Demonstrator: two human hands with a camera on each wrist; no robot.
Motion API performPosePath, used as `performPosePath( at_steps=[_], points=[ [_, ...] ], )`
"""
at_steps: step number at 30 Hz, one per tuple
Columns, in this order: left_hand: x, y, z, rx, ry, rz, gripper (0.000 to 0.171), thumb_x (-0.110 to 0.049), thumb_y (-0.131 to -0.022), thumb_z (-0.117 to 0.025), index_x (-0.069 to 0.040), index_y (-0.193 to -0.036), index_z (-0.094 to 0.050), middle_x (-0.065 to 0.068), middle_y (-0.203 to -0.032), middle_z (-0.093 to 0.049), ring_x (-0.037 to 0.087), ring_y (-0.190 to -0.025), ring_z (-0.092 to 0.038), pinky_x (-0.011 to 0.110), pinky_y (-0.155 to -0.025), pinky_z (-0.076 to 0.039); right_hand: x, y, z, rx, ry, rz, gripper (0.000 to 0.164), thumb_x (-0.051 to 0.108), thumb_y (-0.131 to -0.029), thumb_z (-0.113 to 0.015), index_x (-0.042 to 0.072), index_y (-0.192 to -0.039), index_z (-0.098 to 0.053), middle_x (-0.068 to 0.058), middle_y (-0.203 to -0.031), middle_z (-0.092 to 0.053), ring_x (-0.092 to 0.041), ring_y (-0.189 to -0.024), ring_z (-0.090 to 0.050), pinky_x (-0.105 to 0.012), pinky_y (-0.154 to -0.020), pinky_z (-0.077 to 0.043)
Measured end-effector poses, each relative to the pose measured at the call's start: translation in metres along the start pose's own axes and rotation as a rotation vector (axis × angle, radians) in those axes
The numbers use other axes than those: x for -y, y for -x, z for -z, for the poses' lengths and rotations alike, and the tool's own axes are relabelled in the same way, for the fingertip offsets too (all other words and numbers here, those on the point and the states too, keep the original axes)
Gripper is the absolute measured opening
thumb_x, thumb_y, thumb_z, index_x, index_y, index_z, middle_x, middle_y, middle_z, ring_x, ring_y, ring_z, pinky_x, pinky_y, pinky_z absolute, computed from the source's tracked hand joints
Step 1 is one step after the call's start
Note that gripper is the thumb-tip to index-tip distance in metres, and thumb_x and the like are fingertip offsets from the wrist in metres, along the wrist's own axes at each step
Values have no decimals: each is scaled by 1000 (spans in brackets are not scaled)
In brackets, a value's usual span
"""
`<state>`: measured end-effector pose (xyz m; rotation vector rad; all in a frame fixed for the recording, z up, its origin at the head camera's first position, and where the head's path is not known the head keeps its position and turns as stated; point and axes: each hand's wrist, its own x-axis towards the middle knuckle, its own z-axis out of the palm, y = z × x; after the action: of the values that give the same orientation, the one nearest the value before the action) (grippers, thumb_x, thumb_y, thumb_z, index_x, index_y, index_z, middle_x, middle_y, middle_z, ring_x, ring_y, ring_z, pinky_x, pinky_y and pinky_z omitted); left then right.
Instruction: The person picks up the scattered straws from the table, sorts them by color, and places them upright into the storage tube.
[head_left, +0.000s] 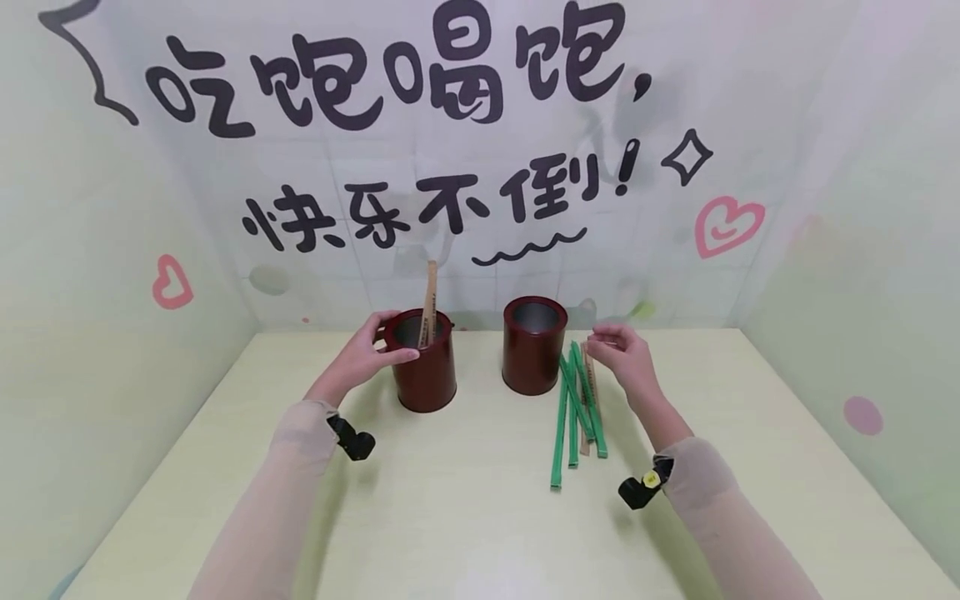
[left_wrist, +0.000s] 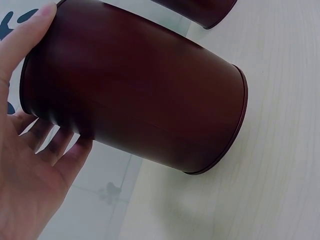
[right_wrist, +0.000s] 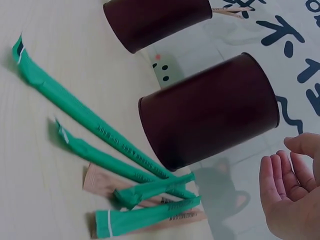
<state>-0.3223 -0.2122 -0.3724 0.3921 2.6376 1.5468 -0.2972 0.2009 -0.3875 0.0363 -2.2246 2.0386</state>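
Observation:
My left hand [head_left: 358, 360] grips the left dark red canister [head_left: 426, 379] near its top, thumb on the front side and fingers round the other, as the left wrist view also shows. Brown paper-wrapped sticks [head_left: 428, 304] lean upright inside it and rise past the rim. My right hand [head_left: 628, 357] hovers by the far ends of several green paper-wrapped sticks [head_left: 557, 450], its fingers loosely bent with nothing between them. Some brown wrapped sticks [right_wrist: 95, 179] lie partly under the green ones. Just left of this pile stands a second dark red canister [head_left: 531, 358], its mouth facing up.
The pale tabletop [head_left: 465, 500] meets a back wall [head_left: 465, 287] printed with large black characters. Side walls with pink hearts close in the left and right. Each wrist wears a small black camera [head_left: 352, 438].

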Motion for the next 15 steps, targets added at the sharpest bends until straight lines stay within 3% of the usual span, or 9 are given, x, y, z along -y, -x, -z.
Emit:
performPosePath(
  at_steps=[8,15],
  points=[
    [2,0,-1,-7,-6,-3,83,-26,-89,-75,-8,-154,-26,18,-156,-35,41,-145,-35,59,-115,-36,-23,-2,15,-30,-88,-91,39,2,-97,-59,-15,-129,-46,11,-88,-62,4,-80,-66,-13,-78,-57],
    [3,-2,-1,-1,1,-9,82,-24,-90,-74,-7,-154,-25,19,-155,-35,41,-144,-36,57,-114,-39,-39,-4,33,1,-65,-200,46,5,-98,-59,-17,-135,-42,6,-90,-65,0,-81,-68,-17,-81,-58]
  ],
)
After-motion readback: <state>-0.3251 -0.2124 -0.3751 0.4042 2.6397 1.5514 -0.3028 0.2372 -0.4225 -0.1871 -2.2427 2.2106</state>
